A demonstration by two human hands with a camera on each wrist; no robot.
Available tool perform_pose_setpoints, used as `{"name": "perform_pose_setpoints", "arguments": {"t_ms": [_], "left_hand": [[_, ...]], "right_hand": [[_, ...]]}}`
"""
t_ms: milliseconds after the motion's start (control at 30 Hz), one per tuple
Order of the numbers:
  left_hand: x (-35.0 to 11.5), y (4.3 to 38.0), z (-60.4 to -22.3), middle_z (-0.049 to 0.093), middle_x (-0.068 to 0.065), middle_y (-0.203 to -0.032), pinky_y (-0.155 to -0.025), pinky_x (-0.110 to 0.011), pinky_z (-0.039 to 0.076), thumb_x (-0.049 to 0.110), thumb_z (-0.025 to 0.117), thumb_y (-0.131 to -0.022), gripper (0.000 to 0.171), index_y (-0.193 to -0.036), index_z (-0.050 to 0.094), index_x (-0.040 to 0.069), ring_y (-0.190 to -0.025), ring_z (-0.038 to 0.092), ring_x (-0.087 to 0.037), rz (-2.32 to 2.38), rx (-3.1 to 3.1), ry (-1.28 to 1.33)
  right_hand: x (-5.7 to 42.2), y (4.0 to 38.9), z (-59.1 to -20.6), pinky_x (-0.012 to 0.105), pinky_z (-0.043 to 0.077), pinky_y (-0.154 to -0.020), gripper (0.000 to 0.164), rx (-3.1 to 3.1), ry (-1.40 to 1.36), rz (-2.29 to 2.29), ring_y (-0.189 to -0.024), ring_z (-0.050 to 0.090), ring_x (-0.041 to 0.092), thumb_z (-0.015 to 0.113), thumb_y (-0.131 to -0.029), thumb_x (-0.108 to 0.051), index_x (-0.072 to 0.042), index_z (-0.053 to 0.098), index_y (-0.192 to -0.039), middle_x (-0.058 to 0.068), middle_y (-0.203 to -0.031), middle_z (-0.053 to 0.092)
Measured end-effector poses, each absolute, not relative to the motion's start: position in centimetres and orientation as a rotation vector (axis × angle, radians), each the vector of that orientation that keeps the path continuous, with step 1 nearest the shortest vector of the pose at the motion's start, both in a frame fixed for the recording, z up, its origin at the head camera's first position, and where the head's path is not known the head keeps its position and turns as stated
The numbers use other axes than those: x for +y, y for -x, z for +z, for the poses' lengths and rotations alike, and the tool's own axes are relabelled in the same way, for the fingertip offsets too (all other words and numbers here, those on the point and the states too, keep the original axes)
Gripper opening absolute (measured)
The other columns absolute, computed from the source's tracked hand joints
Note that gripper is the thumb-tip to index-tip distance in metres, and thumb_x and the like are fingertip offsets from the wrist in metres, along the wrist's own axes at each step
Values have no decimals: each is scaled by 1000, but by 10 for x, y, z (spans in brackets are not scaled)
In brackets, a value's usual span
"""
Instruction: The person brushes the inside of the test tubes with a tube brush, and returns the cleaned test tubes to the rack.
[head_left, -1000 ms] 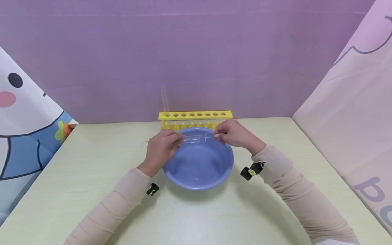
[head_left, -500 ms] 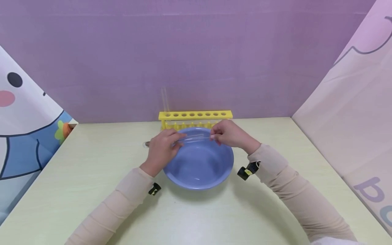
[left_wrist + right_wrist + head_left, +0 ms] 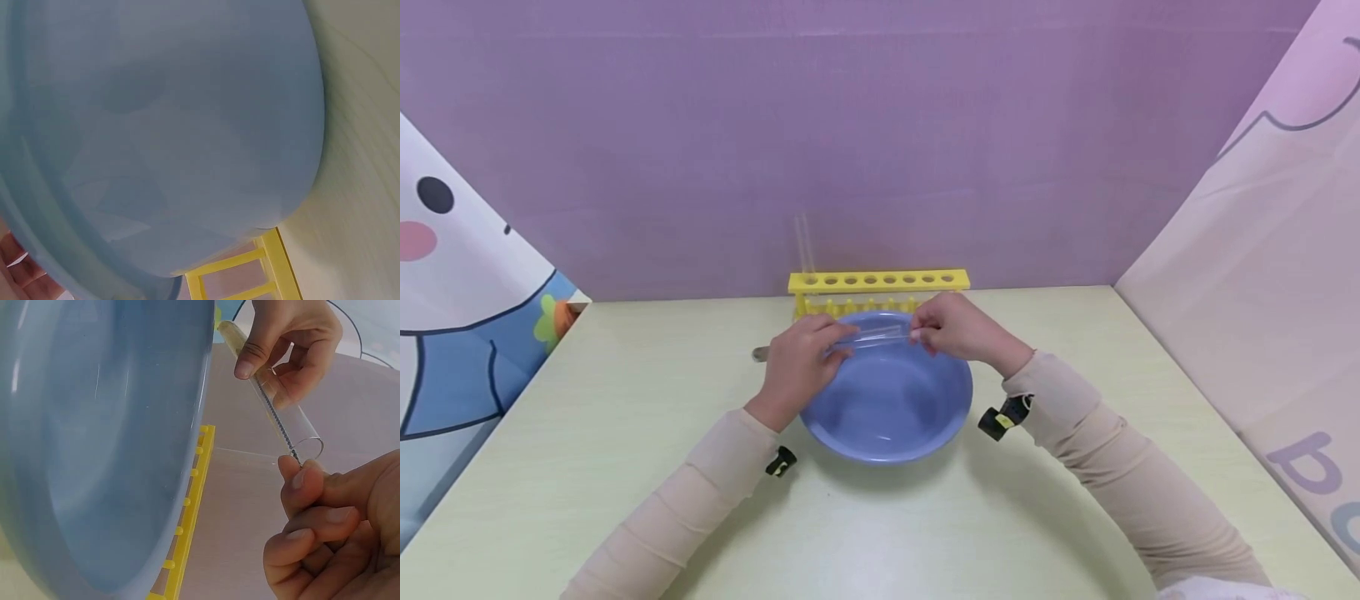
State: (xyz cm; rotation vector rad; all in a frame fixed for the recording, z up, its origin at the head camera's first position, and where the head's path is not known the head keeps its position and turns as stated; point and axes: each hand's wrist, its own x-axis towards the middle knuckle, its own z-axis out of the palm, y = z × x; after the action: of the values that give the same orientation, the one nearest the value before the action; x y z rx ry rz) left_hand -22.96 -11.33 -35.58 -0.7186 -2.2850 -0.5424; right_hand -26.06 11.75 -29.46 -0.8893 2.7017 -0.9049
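In the head view my left hand (image 3: 797, 367) grips a clear glass test tube (image 3: 305, 422) over the far side of a blue basin (image 3: 883, 417). The tube lies roughly level, its closed end past my left hand and its mouth toward my right hand (image 3: 958, 329). Between thumb and fingertips my right hand pinches the twisted wire handle of a test tube brush (image 3: 278, 419), close to the tube's mouth. The wire runs inside the tube, and the brush head shows brownish at the closed end (image 3: 761, 354). My left palm hides the tube's middle in the head view.
Behind the basin stands a yellow test tube rack (image 3: 880, 282) with a row of holes and pegs. Another clear test tube (image 3: 805, 242) stands upright in its leftmost hole. A purple backdrop (image 3: 880, 150) rises behind the pale table (image 3: 880, 533).
My right hand has shifted left toward the tube's mouth, pushing the brush deeper, and its head now shows at the closed end. My left hand has moved slightly right with the tube.
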Motion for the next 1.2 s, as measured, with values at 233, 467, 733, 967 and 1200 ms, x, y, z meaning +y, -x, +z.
{"name": "perform_pose_setpoints", "arguments": {"t_ms": [233, 467, 733, 967, 1200], "left_hand": [[-114, 228, -354, 68, -2, -82, -53, -27, 50, 8, 83, -69, 26, -92, 74, 12, -71, 60, -17, -542, -2301, 717], [-116, 227, -352, 67, -1, -84, -55, -27, 50, 8, 82, -71, 25, -94, 74, 12, -73, 59, -17, -547, -2334, 703], [-118, 228, -355, 66, -1, -85, -54, -29, 51, 8, 81, -72, 26, -96, 73, 12, -75, 60, -18, -530, -2350, 705], [-119, 229, -358, 66, -2, -86, -53, -30, 50, 8, 80, -73, 26, -97, 72, 12, -77, 60, -19, -491, -2355, 710], [-120, 229, -361, 65, -2, -88, -52, -30, 51, 7, 78, -75, 27, -100, 70, 12, -80, 61, -20, -425, -2365, 714]], "right_hand": [[117, 259, -296, 23, 34, -48, 14, 2717, 917, -892, -49, 42, 11, 60, -90, -4, -5, 68, -79, 1, -56, 55], [116, 258, -297, 23, 36, -51, 12, 2777, 1038, -839, -51, 42, 10, 61, -89, -3, -5, 69, -81, -1, -57, 54], [114, 255, -299, 24, 47, -59, 8, 2909, 1220, -637, -62, 54, 10, 64, -87, -1, -5, 70, -84, 2, -79, 68], [113, 255, -301, 29, 53, -67, 4, 2955, 1256, -503, -71, 61, 15, 67, -86, -4, -5, 70, -88, 3, -80, 68], [112, 257, -305, 29, 52, -67, 5, 2984, 1314, -318, -67, 58, 14, 66, -86, -4, -7, 70, -86, 1, -77, 66]]}}
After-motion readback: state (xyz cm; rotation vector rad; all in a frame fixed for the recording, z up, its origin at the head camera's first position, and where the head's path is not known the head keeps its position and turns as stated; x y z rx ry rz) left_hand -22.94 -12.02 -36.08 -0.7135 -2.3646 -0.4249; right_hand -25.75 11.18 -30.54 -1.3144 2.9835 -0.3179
